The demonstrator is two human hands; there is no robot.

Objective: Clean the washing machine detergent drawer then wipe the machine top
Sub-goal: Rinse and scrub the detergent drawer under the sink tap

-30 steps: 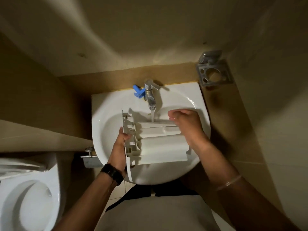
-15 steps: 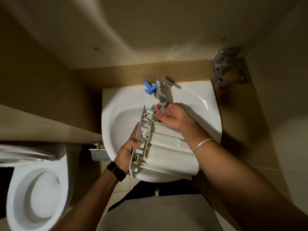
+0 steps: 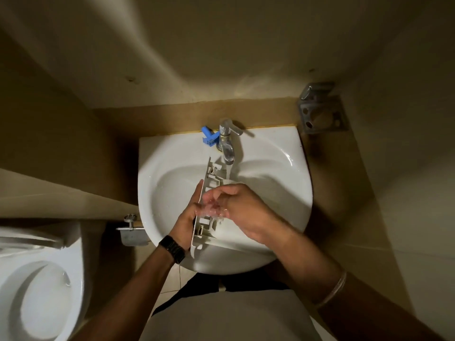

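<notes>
Left hand (image 3: 189,217) grips the detergent drawer (image 3: 205,205) on edge over the sink (image 3: 283,168), its long axis pointing toward the tap (image 3: 227,146); right hand (image 3: 236,205), fingers loosely curled, rubs it.

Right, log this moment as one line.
stage: rinsing | detergent drawer tilted on edge over sink | left hand holds it | right hand rubs it, fingers blurred | tap running | machine top: not in view

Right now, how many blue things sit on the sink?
1: a blue plastic piece on the sink's back ledge, just left of the tap. Hands and drawer could hide others.
</notes>
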